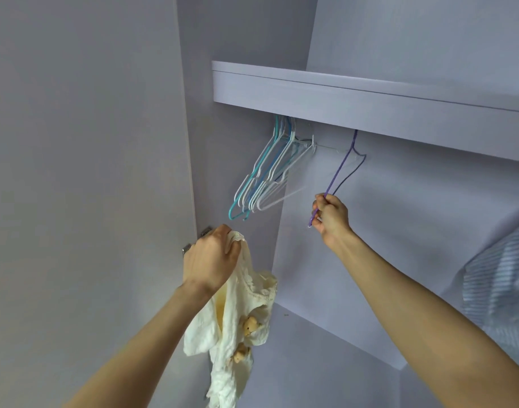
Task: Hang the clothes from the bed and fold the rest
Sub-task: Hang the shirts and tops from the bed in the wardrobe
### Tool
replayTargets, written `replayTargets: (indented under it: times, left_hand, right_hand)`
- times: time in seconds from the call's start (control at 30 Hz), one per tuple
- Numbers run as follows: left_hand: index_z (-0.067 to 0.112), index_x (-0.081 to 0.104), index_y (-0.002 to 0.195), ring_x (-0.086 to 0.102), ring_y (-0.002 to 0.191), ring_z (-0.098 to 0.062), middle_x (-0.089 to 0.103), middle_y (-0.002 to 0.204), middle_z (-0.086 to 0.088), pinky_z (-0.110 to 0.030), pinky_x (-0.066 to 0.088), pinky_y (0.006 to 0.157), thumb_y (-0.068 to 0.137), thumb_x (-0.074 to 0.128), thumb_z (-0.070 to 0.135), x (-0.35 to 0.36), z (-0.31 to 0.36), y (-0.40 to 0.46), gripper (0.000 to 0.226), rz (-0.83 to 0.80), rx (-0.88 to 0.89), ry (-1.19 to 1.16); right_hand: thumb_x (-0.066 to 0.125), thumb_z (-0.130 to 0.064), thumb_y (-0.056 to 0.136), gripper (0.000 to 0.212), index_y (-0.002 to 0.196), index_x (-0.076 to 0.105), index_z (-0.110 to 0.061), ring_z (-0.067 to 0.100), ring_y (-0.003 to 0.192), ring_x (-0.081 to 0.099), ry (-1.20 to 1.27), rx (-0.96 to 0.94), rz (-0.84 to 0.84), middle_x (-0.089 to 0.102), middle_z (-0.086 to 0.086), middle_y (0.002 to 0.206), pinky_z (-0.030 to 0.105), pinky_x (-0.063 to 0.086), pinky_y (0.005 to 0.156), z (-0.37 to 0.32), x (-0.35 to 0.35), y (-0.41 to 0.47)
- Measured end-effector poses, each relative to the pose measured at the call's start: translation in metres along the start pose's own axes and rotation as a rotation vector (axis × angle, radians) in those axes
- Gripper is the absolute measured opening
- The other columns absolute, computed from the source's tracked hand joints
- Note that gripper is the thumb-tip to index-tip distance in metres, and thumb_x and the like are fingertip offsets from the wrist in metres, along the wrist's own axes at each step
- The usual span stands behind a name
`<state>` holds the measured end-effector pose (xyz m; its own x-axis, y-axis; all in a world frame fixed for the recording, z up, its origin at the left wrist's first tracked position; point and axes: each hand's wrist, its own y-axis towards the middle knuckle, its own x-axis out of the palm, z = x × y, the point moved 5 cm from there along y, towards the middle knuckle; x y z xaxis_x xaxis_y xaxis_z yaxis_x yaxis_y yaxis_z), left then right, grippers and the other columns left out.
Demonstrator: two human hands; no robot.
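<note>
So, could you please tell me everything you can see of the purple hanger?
The purple hanger is thin, seemingly coated wire. Its hook disappears up behind the wardrobe shelf front, so its seat on a rail is hidden. It hangs tilted, apart from the bunched pale hangers. The right hand grips its lower end, which pokes out below the fingers.

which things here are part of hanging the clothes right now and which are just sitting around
In use:
cream garment, held by the left hand
purple hanger, gripped by the right hand

Just there:
bunch of hangers
striped shirt
wardrobe shelf
</note>
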<state>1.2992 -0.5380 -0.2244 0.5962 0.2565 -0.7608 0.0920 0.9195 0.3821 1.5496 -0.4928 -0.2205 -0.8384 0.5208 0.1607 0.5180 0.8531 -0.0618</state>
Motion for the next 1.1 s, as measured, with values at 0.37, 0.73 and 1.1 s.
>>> replayTargets:
  times: [0.37,0.73,1.1]
  left_hand:
    - [0.016,0.057,0.099,0.059,0.092,-0.034,0.065,0.102,-0.007,-0.03,0.034,0.063,0.091,0.048,0.028,0.01,0.025,-0.023,0.017,-0.03,0.012,0.01]
    - [0.02,0.067,0.107,0.049,0.098,-0.029,0.045,0.101,-0.007,-0.034,0.041,0.073,0.09,0.055,0.022,0.007,0.04,-0.054,0.021,0.095,0.093,0.006]
    - [0.006,0.065,0.105,0.059,0.098,-0.033,0.067,0.101,-0.015,-0.026,0.039,0.076,0.091,0.047,0.011,0.024,0.016,-0.06,0.023,-0.071,-0.287,-0.3]
  right_hand:
    - [0.04,-0.004,0.096,0.013,0.094,0.052,-0.009,0.013,0.054,0.044,-0.339,-0.079,-0.081,0.048,0.002,0.067,0.022,0.041,0.051,-0.013,-0.045,-0.045]
    - [0.051,0.006,0.087,0.036,0.104,0.051,-0.026,0.015,0.058,0.053,-0.166,0.074,-0.193,0.055,0.0,0.073,0.025,0.042,0.059,0.088,-0.107,-0.132]
    - [0.037,-0.02,0.1,0.033,0.068,0.047,-0.016,-0.001,0.044,0.039,0.036,-0.112,0.248,0.039,-0.006,0.056,0.013,0.034,0.054,0.086,-0.128,-0.152]
